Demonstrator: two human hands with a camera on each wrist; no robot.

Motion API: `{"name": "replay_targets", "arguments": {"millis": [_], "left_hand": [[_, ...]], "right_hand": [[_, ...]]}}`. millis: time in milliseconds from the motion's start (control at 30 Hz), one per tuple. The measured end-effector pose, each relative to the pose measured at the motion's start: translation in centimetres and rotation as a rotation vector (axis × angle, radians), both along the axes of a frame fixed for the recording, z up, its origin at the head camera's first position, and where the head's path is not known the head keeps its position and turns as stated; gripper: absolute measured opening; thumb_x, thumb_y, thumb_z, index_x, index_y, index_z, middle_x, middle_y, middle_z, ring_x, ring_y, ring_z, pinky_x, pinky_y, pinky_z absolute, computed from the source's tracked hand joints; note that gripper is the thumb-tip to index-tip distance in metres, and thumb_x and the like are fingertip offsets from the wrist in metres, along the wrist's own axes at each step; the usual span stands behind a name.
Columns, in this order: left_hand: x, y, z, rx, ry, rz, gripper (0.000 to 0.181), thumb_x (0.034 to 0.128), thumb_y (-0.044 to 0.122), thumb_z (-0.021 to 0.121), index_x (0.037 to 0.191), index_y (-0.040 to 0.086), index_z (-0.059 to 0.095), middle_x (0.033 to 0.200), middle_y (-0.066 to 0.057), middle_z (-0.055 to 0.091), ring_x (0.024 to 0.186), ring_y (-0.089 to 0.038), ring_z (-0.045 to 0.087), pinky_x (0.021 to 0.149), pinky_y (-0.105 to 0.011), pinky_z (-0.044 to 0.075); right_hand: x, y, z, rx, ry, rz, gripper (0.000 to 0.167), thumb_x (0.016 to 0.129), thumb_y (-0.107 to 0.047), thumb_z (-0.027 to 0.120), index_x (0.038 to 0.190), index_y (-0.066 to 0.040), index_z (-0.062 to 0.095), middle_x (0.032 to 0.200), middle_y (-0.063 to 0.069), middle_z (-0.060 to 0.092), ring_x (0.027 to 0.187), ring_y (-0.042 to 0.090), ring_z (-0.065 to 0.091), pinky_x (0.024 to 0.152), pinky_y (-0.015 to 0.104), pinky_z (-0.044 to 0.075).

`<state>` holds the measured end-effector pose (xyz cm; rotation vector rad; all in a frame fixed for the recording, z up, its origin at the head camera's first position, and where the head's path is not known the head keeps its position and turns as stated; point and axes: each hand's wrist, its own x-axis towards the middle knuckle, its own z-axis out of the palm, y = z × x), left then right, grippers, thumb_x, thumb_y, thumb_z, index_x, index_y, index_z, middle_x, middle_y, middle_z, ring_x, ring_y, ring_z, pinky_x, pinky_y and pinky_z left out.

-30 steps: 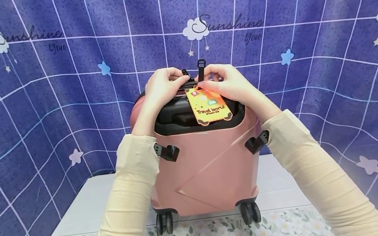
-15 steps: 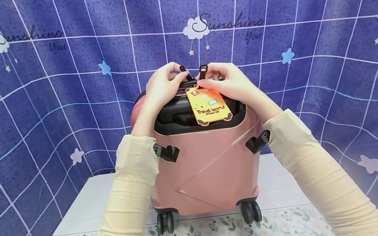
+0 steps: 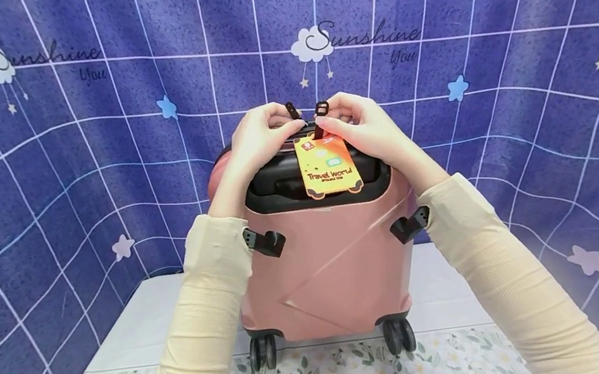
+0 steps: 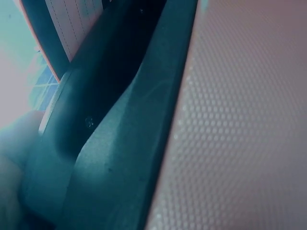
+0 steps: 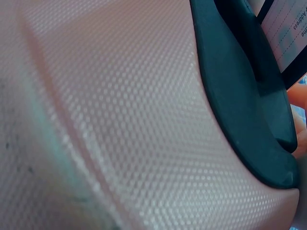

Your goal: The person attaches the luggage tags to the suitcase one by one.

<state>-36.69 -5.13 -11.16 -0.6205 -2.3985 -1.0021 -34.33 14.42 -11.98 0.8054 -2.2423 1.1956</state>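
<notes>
A pink hard-shell suitcase stands upright in the head view, with a black handle recess at its top. Over that recess hangs a yellow-orange luggage tag printed "Travel world". My left hand pinches the plain end of the tag's black strap between thumb and fingers. At the buckle end, my right hand pinches the strap just above the tag. The two strap ends stand up close together but apart. Both wrist views show mostly textured pink shell; the tag's lined back peeks in.
Black double wheels carry the suitcase on a white surface. In front lies a floral mat lettered "FLOWER". Behind and at both sides hangs a blue gridded curtain. A black wrist mount sits at each cuff.
The tag has swung slightly left. My right hand has shifted a little up and left, its thumb now higher on the strap near the buckle. My left hand keeps its pinch, almost in place.
</notes>
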Motion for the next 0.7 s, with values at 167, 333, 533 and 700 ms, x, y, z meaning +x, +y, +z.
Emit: {"name": "replay_targets", "arguments": {"millis": [167,333,533,700], "left_hand": [[-0.09,0.13,-0.16,0.038,0.019,-0.022,0.021,0.0864,0.034,0.066,0.091,0.014,0.063,0.099,0.0,0.073,0.099,-0.01,0.063,0.088,-0.031,0.041],[-0.02,0.19,-0.13,0.051,0.016,-0.045,0.018,0.0881,0.033,0.064,0.09,0.015,0.059,0.1,0.002,0.073,0.104,-0.008,0.061,0.09,-0.03,0.038],[0.18,0.12,-0.09,0.069,0.001,-0.063,0.016,0.0896,0.03,0.063,0.093,0.014,0.059,0.103,0.001,0.072,0.111,-0.009,0.059,0.095,-0.031,0.037],[0.06,0.06,-0.05,0.068,-0.01,-0.028,0.022,0.089,0.033,0.063,0.099,0.014,0.061,0.104,0.0,0.072,0.109,-0.01,0.06,0.094,-0.032,0.039]], "right_hand": [[0.03,0.22,-0.09,0.007,0.026,-0.005,0.014,0.088,-0.02,0.063,0.093,-0.007,0.061,0.075,-0.003,0.061,0.067,0.011,0.052,0.062,0.021,0.04],[0.2,0.23,-0.11,0.015,0.018,-0.025,0.015,0.086,-0.02,0.066,0.093,-0.006,0.064,0.075,-0.003,0.06,0.066,0.011,0.049,0.061,0.02,0.038],[0.19,0.11,-0.13,0.018,0.006,-0.023,0.017,0.086,-0.02,0.067,0.096,-0.005,0.065,0.077,-0.001,0.062,0.066,0.01,0.05,0.06,0.02,0.038],[0.08,0.03,-0.16,-0.014,-0.002,0.003,0.02,0.087,-0.018,0.065,0.103,-0.005,0.063,0.08,-0.002,0.064,0.069,0.009,0.055,0.065,0.019,0.042]]}}
